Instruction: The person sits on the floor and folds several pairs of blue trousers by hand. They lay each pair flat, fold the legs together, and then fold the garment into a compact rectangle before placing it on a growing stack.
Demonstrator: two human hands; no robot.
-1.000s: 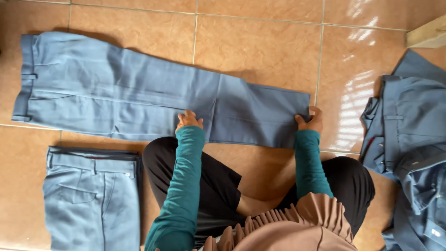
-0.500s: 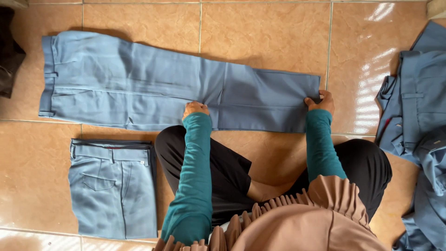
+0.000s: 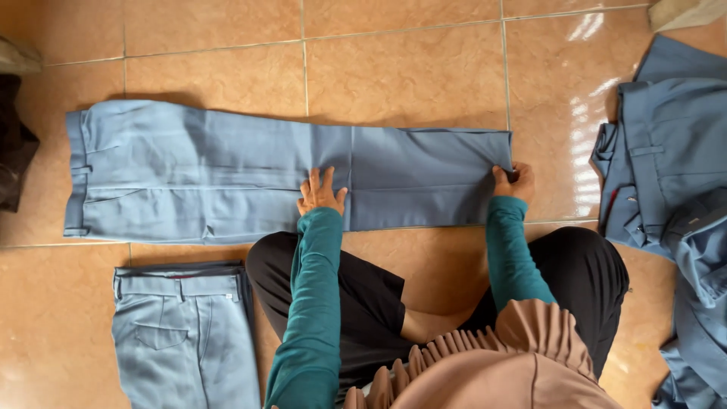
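Item: one pair of blue trousers [image 3: 227, 178], laid flat and lengthwise across the tan tiled floor [image 3: 409, 68], waistband at the far left, leg hems at the right, directly in front of our crossed knees.

Hands: our left hand [image 3: 319, 194] lies open, fingers spread, palm down on the legs near the middle of the garment's near edge. Our right hand [image 3: 513, 182] is closed on the hem end, pinching the cloth at its right edge. The trousers thus run from well left of the left hand to just under the right.

Risks, as we judge them: the tiles look glossy, so the cloth may slide if the hem is drawn over while the flat hand presses lightly; the two legs may shift out of line and crease unevenly; a loose pinch could drop one layer.

Adjacent: a second pair of blue trousers, folded [image 3: 185, 329], lies near our left knee, apart from the first. A heap of blue garments [image 3: 674, 182] lies at the right. A dark bundle [image 3: 15, 151] sits at the left edge.
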